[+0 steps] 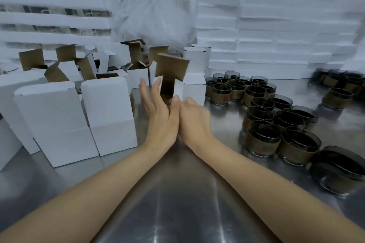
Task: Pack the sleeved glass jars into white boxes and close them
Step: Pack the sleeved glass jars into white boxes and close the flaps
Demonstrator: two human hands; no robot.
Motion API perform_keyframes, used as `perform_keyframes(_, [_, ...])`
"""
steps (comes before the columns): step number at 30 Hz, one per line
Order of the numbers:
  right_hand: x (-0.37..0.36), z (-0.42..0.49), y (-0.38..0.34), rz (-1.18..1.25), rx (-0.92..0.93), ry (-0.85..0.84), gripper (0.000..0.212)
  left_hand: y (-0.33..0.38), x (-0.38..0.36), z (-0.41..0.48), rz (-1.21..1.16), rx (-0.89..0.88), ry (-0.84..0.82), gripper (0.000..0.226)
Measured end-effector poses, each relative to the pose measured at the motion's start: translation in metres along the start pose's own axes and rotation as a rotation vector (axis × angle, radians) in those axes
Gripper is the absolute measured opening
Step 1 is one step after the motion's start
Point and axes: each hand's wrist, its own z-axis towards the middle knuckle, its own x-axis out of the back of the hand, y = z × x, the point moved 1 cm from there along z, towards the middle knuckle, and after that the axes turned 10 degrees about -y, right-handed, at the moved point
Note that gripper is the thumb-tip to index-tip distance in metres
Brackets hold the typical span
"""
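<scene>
Far left, foam trays (55,19) are standing stacked against the back, and below them a crowd of white boxes (59,124) is sitting on the steel surface (177,193), some shut and lying close to the person, others further back gaping open with brown flaps (31,59) sticking upright. Moving toward the middle, a heap of clear plastic bags (156,12) is rising behind everything.

Centre stage now: both arms are reaching forward, wrists nearly touching. The left hand (158,116) is spreading open with fingers straight, pressing flat against the left side of one open box (169,83), whose brown lid flap is standing tall and slightly blurred. The right hand (192,116) is cupping the box's right lower corner, its thumb lying along the white wall; how firmly it is gripping, I cannot tell. Whether a jar is sitting inside that box is hidden by the hands.

Just right of the hands, closed white boxes (194,87) are standing stacked. Further right, the sleeved glass jars (264,122) are clustering in a tight group on the surface, dark glass with brown sleeves, running toward the near right corner. Behind them, more white foam slabs (276,35) are piling high, and another blurred clutch of jars (339,85) is sitting at far right.
</scene>
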Motion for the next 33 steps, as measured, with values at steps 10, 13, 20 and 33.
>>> perform_keyframes(10, [0.015, -0.008, 0.017, 0.29, -0.152, 0.308, 0.006, -0.009, 0.01, 0.007, -0.305, 0.248, -0.098, 0.045])
perform_keyframes(13, [0.011, -0.008, 0.022, 0.347, -0.204, 0.407, 0.007, -0.009, 0.008, 0.008, -0.328, 0.242, -0.101, 0.045])
perform_keyframes(20, [0.002, -0.008, 0.029, 0.631, -0.215, 0.162, 0.046, -0.008, 0.008, 0.008, -0.254, 0.158, -0.164, 0.045])
perform_keyframes(33, [-0.007, -0.002, 0.044, 0.671, -0.412, -0.027, 0.051, -0.019, 0.004, 0.01, -0.033, 0.246, -0.407, 0.08])
